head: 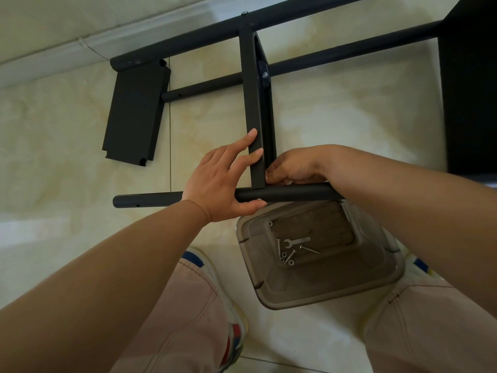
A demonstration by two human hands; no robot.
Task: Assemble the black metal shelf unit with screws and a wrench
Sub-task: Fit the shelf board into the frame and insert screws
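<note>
The black shelf frame lies on its side on the tiled floor. A near black tube (150, 201) runs left to right, and an upright black shelf panel (252, 103) meets it at the middle. My left hand (223, 181) wraps the near tube from below, thumb under it, fingers pressed against the panel's left face. My right hand (290, 168) is curled at the joint on the panel's right side; what its fingertips hold is hidden. Two far tubes (349, 52) carry the panel's other end, where a screw head (265, 74) shows.
A clear plastic tray (269, 289) sits between my knees, holding a small wrench (297, 241), screws and washers (286, 258). A loose black shelf panel (134, 114) lies at the left. Another black panel (470, 90) stands at the right. A wall skirting runs along the back.
</note>
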